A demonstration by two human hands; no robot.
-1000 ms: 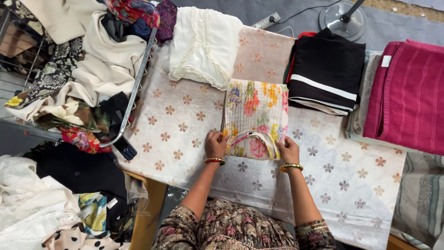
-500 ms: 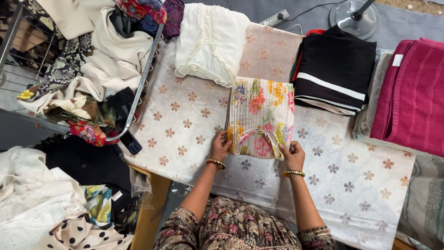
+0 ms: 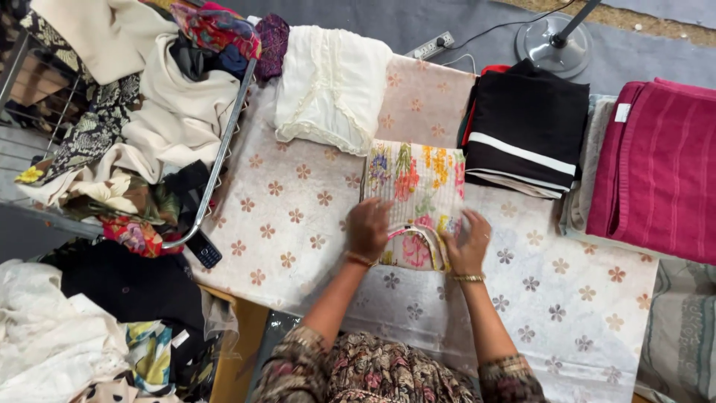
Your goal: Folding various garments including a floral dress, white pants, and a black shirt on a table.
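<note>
Cotton with a bright flower print lies folded under both my hands: a small floral garment (image 3: 415, 200), set near the middle of the table on a pale cloth (image 3: 298, 224) dotted with little flower motifs. My left hand (image 3: 368, 227) rests palm down on its near left corner, fingers close together and curled a little over the edge. My right hand (image 3: 468, 242) presses on the near right corner, fingers slightly spread and flat on the fabric. Neither hand pinches anything; both only bear down, which seems to me a way of keeping the fold flat and its edges square. Between my hands the pink-trimmed neckline (image 3: 418, 237) shows, curving toward me.

The folded piece makes a tall rectangle. Its long axis runs away from me, from the table's near side toward the far side, with the neck end nearest my body and the other end pointing at the far edge.

Beyond it on the left, just touching its far corner, sits a folded cream garment (image 3: 328, 82). To the right lies a folded black garment with a white stripe (image 3: 529, 130), close beside the floral one, and farther right a folded maroon cloth (image 3: 656, 164). They sit side by side along the far half of the table, which I take for a sorted row. On my left, a metal rack (image 3: 216, 168) holds a loose heap of clothes (image 3: 127, 112), and a dark phone (image 3: 203, 250) lies at the table's edge beneath it.
</note>
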